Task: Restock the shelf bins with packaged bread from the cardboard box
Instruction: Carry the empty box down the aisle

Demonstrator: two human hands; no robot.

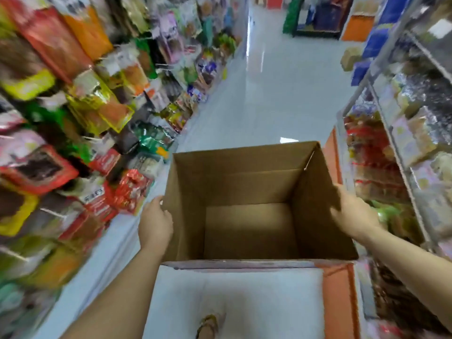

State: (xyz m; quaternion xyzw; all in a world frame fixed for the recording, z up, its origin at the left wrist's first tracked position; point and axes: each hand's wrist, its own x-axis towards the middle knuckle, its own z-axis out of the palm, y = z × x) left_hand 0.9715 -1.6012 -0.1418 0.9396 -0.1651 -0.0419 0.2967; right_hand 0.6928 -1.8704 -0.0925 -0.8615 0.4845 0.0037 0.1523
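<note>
floor: pale and glossy, laid as a narrow aisle | left shelving: packed with bright snack packets, blurred | right shelving: metal-framed, filled with wrapped goods | light: white streaks reflected on the floor | far end: orange, green and blue displays seen across the aisle

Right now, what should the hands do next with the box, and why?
Probably set the cardboard box down out of the way: its bottom looks bare, with nothing inside to shelve, and the left hand and right hand grip its side walls.
</note>
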